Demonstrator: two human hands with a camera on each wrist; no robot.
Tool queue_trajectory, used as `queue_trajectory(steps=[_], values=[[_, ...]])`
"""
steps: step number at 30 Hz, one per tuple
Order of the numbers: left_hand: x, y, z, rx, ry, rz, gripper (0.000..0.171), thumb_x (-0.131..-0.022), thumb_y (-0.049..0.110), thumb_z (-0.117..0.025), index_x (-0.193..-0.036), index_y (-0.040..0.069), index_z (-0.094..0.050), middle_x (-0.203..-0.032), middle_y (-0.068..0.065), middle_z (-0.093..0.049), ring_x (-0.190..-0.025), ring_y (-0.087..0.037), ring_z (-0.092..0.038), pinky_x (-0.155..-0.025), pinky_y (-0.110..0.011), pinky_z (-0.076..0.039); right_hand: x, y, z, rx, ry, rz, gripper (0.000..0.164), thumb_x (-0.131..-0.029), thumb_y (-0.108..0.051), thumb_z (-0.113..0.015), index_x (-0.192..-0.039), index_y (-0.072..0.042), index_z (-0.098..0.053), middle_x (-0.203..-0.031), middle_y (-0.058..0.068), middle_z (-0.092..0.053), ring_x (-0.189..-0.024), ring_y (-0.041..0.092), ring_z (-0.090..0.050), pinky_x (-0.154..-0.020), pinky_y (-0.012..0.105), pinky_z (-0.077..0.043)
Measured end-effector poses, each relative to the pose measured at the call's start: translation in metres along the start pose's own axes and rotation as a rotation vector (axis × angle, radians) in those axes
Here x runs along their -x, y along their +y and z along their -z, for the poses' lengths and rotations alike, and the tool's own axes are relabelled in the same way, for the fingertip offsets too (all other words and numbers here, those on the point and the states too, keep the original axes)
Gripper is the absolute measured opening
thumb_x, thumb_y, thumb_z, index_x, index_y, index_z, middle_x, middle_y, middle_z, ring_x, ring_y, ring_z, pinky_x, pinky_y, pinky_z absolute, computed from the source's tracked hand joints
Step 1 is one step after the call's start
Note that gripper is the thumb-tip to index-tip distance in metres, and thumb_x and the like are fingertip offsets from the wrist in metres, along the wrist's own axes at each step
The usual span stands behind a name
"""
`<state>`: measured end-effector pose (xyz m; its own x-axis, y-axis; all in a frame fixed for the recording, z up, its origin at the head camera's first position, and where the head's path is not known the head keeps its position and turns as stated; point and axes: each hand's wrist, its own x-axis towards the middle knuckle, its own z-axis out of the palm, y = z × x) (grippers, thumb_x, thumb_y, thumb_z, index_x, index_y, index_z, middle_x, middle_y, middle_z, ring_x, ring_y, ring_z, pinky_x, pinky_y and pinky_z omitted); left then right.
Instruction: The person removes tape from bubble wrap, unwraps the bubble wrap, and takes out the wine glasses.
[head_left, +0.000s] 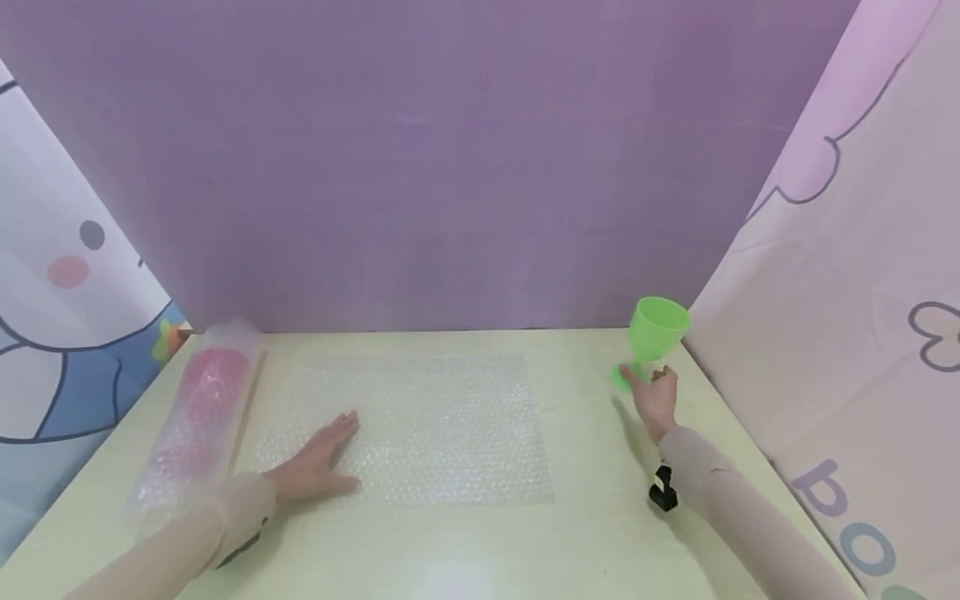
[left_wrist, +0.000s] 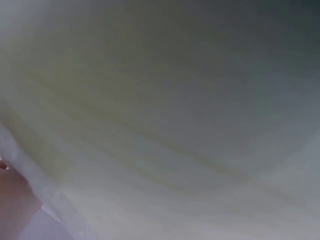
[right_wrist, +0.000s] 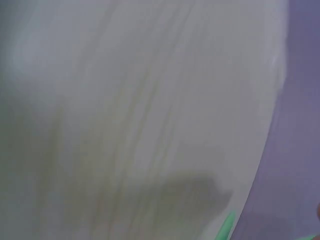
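Note:
A sheet of clear bubble wrap (head_left: 465,425) lies flat across the middle of the table. My left hand (head_left: 322,462) rests on its left side with fingers spread. At the back right, my right hand (head_left: 656,404) pinches a bright green plastic goblet (head_left: 658,329) low down near its foot. The goblet stands upright with a slight tilt, bowl upward, and part of its stem is hidden behind the fingers. In the right wrist view only a green sliver of the goblet (right_wrist: 226,227) shows at the bottom edge. The left wrist view catches mostly blurred tabletop and a bit of hand (left_wrist: 15,202).
Along the left side of the table (head_left: 585,550) lies a long bubble-wrapped bundle (head_left: 202,408) with pink contents. A purple panel (head_left: 420,167) rises behind the table's back edge. Printed cloths hang at the left (head_left: 45,192) and right (head_left: 847,292).

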<state>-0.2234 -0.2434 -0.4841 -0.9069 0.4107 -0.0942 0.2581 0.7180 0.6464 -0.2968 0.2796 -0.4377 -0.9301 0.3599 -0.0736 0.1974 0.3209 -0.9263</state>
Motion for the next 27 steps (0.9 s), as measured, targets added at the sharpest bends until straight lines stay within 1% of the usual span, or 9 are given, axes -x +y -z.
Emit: queue_trajectory(steps=[3, 5, 8, 12, 16, 18, 21, 23, 27], values=[[0.001, 0.003, 0.0, 0.004, -0.009, 0.011, 0.102, -0.073, 0.043, -0.07, -0.146, 0.001, -0.013, -0.153, -0.02, -0.003, -0.139, -0.042, -0.002, -0.109, -0.061, 0.0, 0.017, -0.007, -0.008, 0.052, -0.079, 0.001, 0.089, -0.089, -0.038, -0.056, -0.145, 0.001, 0.001, -0.147, 0.026, -0.017, -0.134, 0.041, -0.021, -0.111, 0.052, -0.023], [0.002, 0.005, 0.0, 0.0, -0.009, 0.019, 0.102, -0.073, 0.044, -0.07, -0.146, 0.001, -0.012, -0.153, -0.019, -0.003, -0.139, -0.042, -0.002, -0.11, -0.06, 0.0, 0.028, -0.013, -0.016, 0.104, -0.149, 0.055, 0.081, -0.091, -0.033, -0.054, -0.145, 0.002, -0.005, -0.147, 0.026, -0.02, -0.134, 0.04, -0.022, -0.111, 0.052, -0.024], [0.002, 0.006, 0.001, -0.002, -0.009, 0.018, 0.102, -0.073, 0.042, -0.07, -0.145, 0.0, -0.012, -0.153, -0.021, -0.003, -0.138, -0.043, -0.002, -0.109, -0.061, 0.0, 0.045, -0.022, -0.032, 0.206, -0.268, 0.166, 0.071, -0.092, -0.029, -0.053, -0.143, 0.002, -0.015, -0.144, 0.025, -0.028, -0.132, 0.04, -0.028, -0.109, 0.053, -0.027], [0.002, 0.008, 0.002, 0.01, -0.017, 0.016, 0.103, -0.072, 0.04, -0.071, -0.145, -0.003, -0.012, -0.152, -0.023, -0.003, -0.137, -0.044, -0.001, -0.108, -0.062, 0.002, 0.069, -0.028, -0.056, 0.332, -0.439, 0.316, 0.059, -0.09, -0.024, -0.056, -0.137, 0.004, -0.033, -0.133, 0.023, -0.046, -0.121, 0.039, -0.044, -0.102, 0.051, -0.039], [0.002, 0.007, 0.003, 0.015, -0.032, 0.013, 0.103, -0.073, 0.04, -0.071, -0.144, -0.004, -0.011, -0.151, -0.024, -0.002, -0.138, -0.044, 0.0, -0.109, -0.06, 0.003, 0.089, -0.03, -0.079, 0.443, -0.626, 0.486, 0.044, -0.088, -0.02, -0.06, -0.124, 0.004, -0.052, -0.123, 0.02, -0.056, -0.108, 0.036, -0.056, -0.091, 0.044, -0.05], [0.002, 0.006, 0.004, 0.02, -0.038, 0.012, 0.103, -0.074, 0.039, -0.071, -0.144, -0.005, -0.011, -0.151, -0.024, -0.001, -0.137, -0.045, 0.001, -0.109, -0.06, 0.004, 0.097, -0.03, -0.09, 0.506, -0.699, 0.6, 0.039, -0.087, -0.018, -0.061, -0.119, 0.004, -0.056, -0.119, 0.018, -0.059, -0.104, 0.032, -0.059, -0.088, 0.04, -0.052], [0.002, 0.004, 0.003, 0.017, -0.041, 0.015, 0.102, -0.074, 0.038, -0.071, -0.144, -0.005, -0.011, -0.151, -0.024, -0.001, -0.138, -0.044, 0.001, -0.109, -0.06, 0.004, 0.106, -0.029, -0.105, 0.605, -0.757, 0.777, 0.034, -0.087, -0.017, -0.061, -0.115, 0.003, -0.059, -0.114, 0.014, -0.062, -0.103, 0.027, -0.06, -0.089, 0.036, -0.051], [0.002, 0.004, 0.003, 0.015, -0.037, 0.01, 0.102, -0.073, 0.039, -0.071, -0.144, -0.006, -0.012, -0.151, -0.024, -0.002, -0.138, -0.045, 0.0, -0.109, -0.06, 0.004, 0.112, -0.03, -0.112, 0.682, -0.767, 0.862, 0.033, -0.086, -0.019, -0.062, -0.113, 0.0, -0.061, -0.112, 0.01, -0.063, -0.104, 0.024, -0.059, -0.091, 0.034, -0.05], [0.002, 0.005, 0.003, 0.012, -0.034, 0.001, 0.102, -0.073, 0.039, -0.071, -0.144, -0.006, -0.012, -0.151, -0.024, -0.002, -0.138, -0.044, 0.0, -0.109, -0.06, 0.004, 0.121, -0.03, -0.119, 0.789, -0.802, 0.882, 0.029, -0.085, -0.028, -0.064, -0.105, -0.007, -0.064, -0.113, 0.007, -0.06, -0.107, 0.022, -0.056, -0.093, 0.032, -0.047]])
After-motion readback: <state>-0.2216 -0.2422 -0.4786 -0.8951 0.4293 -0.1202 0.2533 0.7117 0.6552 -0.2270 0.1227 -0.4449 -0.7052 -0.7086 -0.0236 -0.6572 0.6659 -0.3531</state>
